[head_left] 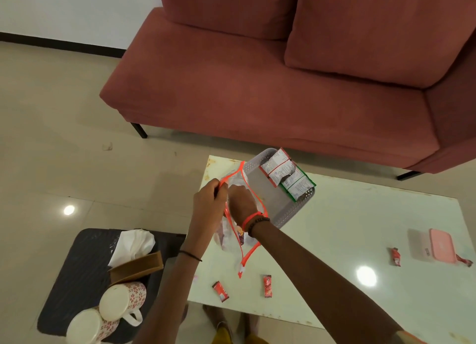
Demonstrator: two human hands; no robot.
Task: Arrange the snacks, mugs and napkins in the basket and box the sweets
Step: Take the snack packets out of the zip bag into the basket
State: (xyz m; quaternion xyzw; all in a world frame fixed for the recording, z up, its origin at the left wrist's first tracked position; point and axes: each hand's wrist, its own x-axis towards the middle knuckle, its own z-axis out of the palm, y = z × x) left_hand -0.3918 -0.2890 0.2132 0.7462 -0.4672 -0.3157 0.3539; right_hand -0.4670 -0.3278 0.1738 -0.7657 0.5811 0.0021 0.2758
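My left hand [207,202] pinches the orange rim of a clear plastic pouch [240,251], holding it up over the white table [347,240]. My right hand [240,200] is plunged into the pouch's mouth; its fingers are hidden inside. Just behind, a grey perforated basket [286,213] holds several snack packets [288,175] stacked along its far side. Small red sweets [267,285] lie loose on the table, one more red sweet [395,256] near a pink box [438,244]. On a dark stool [77,261] to the left are two patterned mugs [121,301] and white napkins [135,243] in a brown holder.
A red sofa [257,86] stands behind the table. Tiled floor [51,137] spreads to the left. Another red sweet [221,291] lies near the table's front edge.
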